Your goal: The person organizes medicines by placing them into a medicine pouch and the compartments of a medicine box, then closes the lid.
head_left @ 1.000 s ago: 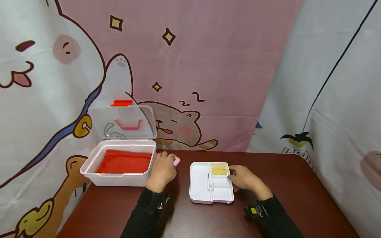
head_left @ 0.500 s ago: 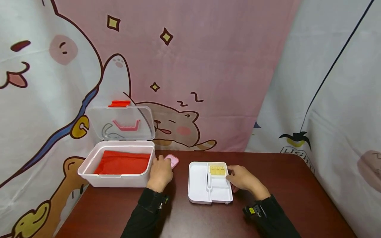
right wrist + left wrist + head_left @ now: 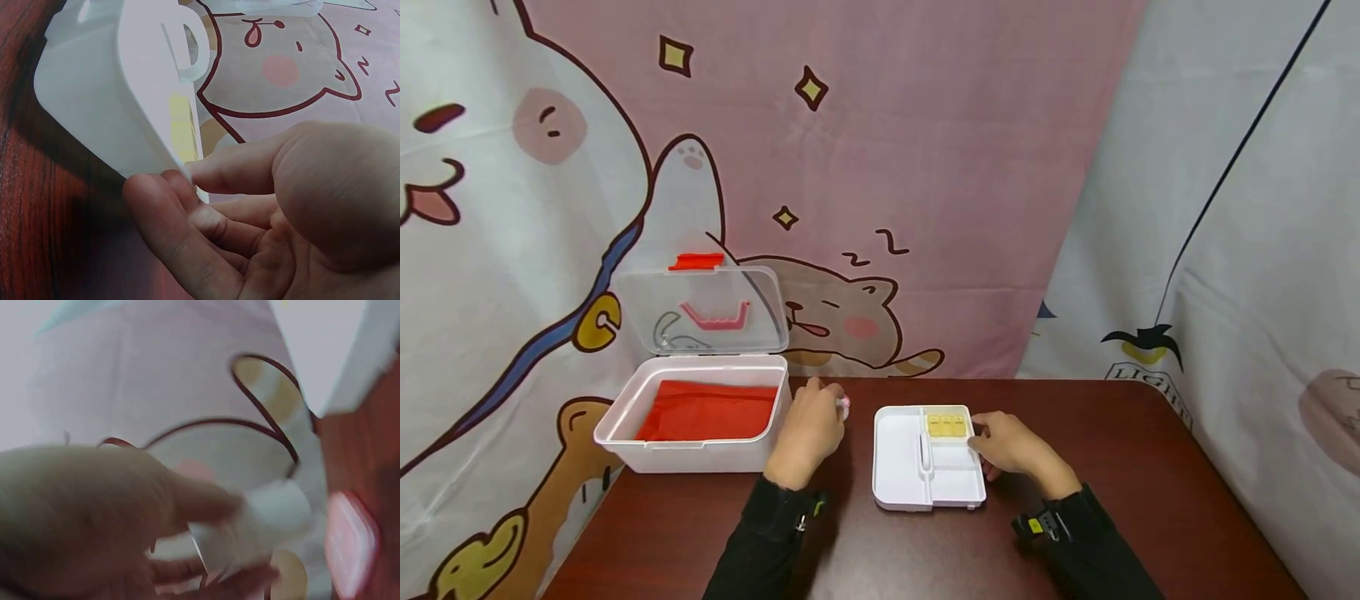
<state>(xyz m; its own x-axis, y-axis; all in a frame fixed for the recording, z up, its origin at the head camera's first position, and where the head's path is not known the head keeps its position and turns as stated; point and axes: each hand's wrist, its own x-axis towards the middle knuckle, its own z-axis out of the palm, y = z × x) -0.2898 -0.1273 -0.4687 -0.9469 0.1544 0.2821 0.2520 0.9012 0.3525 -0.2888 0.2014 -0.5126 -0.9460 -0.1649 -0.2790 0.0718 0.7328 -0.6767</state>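
Observation:
My left hand [image 3: 808, 429] is raised just right of the white plastic box. In the left wrist view its thumb and fingers grip a small white cylinder [image 3: 278, 515], like a little bottle; blur hides its details. A pink case [image 3: 351, 547] lies on the table beyond that hand, mostly covered by it in the head view. My right hand [image 3: 1011, 444] pinches the right edge of a flat white compartment case [image 3: 898, 458] between thumb and fingers. Yellow pieces [image 3: 946, 425] sit in that case's upper right compartment.
The white plastic box [image 3: 700, 454] stands open at the left, a folded red cloth [image 3: 711, 411] inside. Its clear lid [image 3: 647, 312], with a pink handle, leans up against the printed backdrop [image 3: 970, 167]. The brown table [image 3: 880, 554] ends at that backdrop.
My left hand has shifted slightly back and forward beside the box, and the pink case is now mostly covered by it. My right hand keeps its hold on the compartment case.

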